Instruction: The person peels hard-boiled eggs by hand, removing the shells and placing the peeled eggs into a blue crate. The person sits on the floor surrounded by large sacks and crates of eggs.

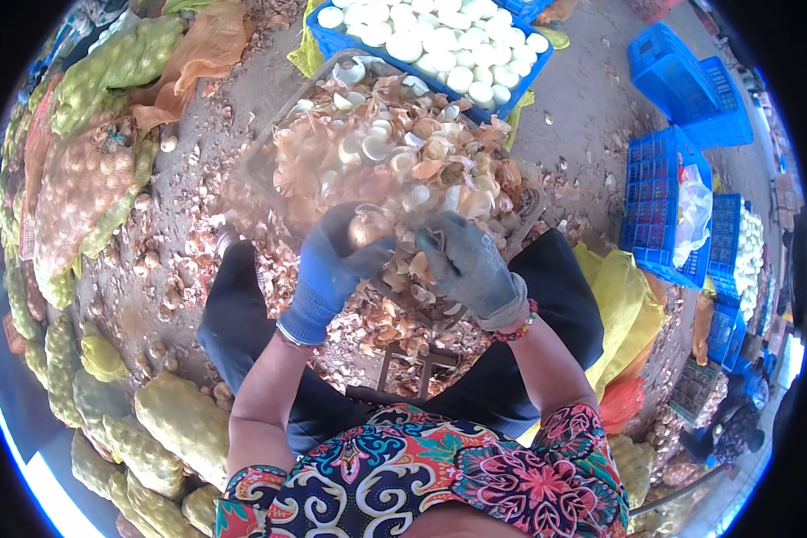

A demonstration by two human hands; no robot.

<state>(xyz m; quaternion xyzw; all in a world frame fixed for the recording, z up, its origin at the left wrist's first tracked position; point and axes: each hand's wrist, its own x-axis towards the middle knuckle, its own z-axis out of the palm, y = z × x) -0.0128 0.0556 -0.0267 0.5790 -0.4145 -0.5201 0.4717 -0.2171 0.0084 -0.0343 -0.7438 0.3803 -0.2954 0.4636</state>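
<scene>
My left hand (333,265), in a blue knit glove with a darker coated palm, grips an unpeeled brown onion (368,227). Facing it, my right hand (471,265) wears a greyish glove with curled fingers. Something thin shows at those fingertips, too small and blurred to name. Both hands are above the near side of a wide crate (532,205) heaped with onion skins (437,138) and pale cut pieces. Just beyond, a blue plastic crate (319,35) is full of peeled white onions (403,46).
Mesh sacks of onions (84,181) line the left, with more sacks (175,420) at lower left. Blue crates (656,202) stand on the right, one holding a white plastic bag (691,215). Yellow sacking (612,296) lies beside my right leg. Skins litter the floor (202,161). Another person (733,424) is at far right.
</scene>
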